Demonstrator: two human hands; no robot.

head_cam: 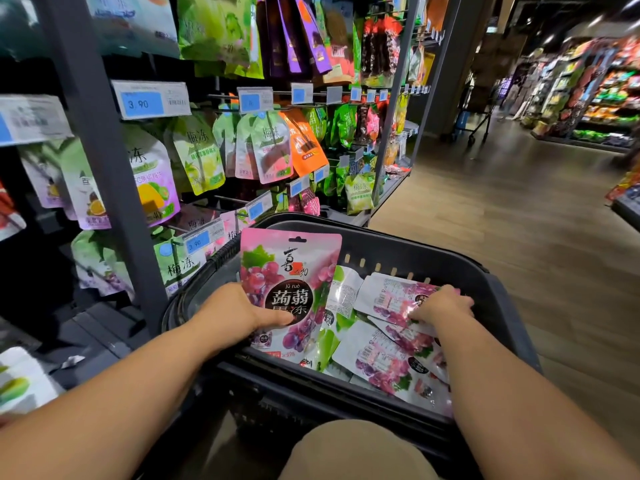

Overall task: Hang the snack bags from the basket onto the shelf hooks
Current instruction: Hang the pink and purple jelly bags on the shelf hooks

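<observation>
While a beige-clad knee (356,448) is showing at the bottom edge, the left hand (242,311) is gripping a pink grape snack bag (291,271) upright over the near left corner of the dark basket (450,261), thumb pressing across its front. The right hand (443,304) is curling its fingers onto a face-down bag (388,296) lying among other bags (381,365) inside. Beyond, green pouches (197,154) are hanging from shelf hooks (221,96) behind blue price tags (142,103).

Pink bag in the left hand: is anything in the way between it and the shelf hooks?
Nothing big. The left hand holds the pink bag upright in the basket, so the rim lies between it and the shelf. The hooks have price tags at their tips and hanging bags.
</observation>
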